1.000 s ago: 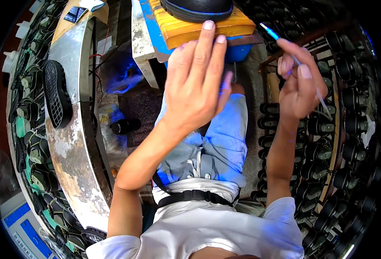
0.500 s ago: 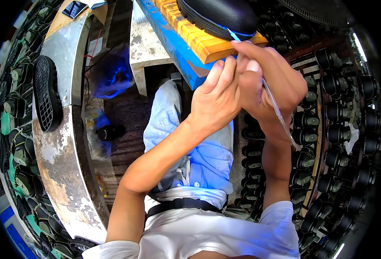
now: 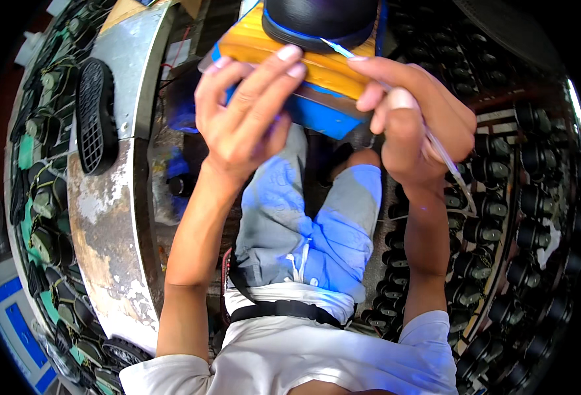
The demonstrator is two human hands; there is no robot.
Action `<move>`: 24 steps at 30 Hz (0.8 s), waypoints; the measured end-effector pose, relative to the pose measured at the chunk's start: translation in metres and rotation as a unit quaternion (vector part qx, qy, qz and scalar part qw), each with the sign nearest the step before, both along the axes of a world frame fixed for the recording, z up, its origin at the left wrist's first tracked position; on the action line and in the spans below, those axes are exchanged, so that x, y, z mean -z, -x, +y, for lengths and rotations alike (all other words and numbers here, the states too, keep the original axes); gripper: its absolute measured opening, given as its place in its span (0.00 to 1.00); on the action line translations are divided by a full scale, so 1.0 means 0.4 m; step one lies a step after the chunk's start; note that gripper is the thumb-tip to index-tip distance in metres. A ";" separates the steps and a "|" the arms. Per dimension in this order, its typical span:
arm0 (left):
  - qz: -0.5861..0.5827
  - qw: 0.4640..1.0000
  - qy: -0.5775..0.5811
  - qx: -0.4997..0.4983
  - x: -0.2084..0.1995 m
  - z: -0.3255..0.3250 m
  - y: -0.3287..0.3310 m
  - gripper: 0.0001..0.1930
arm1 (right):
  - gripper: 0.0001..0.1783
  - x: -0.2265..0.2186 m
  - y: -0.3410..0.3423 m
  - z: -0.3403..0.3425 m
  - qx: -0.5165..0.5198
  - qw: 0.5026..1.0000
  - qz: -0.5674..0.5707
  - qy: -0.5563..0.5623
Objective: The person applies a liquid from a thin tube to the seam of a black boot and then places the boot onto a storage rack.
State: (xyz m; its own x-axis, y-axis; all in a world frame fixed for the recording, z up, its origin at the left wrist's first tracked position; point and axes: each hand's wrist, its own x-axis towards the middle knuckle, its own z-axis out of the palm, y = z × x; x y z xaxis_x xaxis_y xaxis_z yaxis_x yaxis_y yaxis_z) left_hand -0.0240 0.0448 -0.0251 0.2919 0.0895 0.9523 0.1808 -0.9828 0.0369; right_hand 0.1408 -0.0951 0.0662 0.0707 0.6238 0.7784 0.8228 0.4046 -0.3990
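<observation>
A black shoe or boot stands on a yellow, band-wrapped block, its near end turned toward me. A blue line runs along its lower edge. My right hand is closed on a slim translucent pen-like stick, whose pale pointed tip meets the shoe's lower edge. Its tail slants down past my wrist. My left hand has its fingers stretched out, slightly blurred, at the block's near left side with the fingertips just below the shoe. Beneath the block shows a blue support.
To the left, a worn metal bench carries a black shoe sole. Racks of black shoes fill the right side, and more shoe parts line the far left. My knees lie below the blue support.
The shoe and its yellow block have turned so the rounded end faces me. My left hand has left my right hand and spread out to the left. The stick's tip remains at the shoe.
</observation>
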 end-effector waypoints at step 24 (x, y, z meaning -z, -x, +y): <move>0.047 0.936 0.333 -0.102 -0.065 0.257 -0.034 0.60 | 0.14 0.094 -0.206 0.181 0.114 0.976 -0.158 -0.097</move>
